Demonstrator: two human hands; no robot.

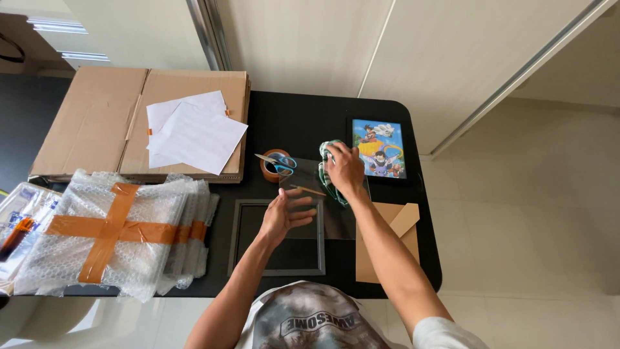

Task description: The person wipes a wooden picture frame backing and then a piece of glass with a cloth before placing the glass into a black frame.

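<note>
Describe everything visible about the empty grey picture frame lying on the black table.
The empty grey rectangular picture frame lies flat on the black table, near its front edge. Its thin border looks like metal or painted wood; the dark table shows through the opening. The left hand hovers over its upper right part, and a clear sheet overlaps that corner. A bubble-wrapped bundle sits to its left.

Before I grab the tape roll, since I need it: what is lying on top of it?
Blue-handled scissors lie across the brown tape roll. They cover part of its hole, so what is inside cannot be seen.

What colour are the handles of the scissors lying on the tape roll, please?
Blue, on the scissors in the head view.
</note>
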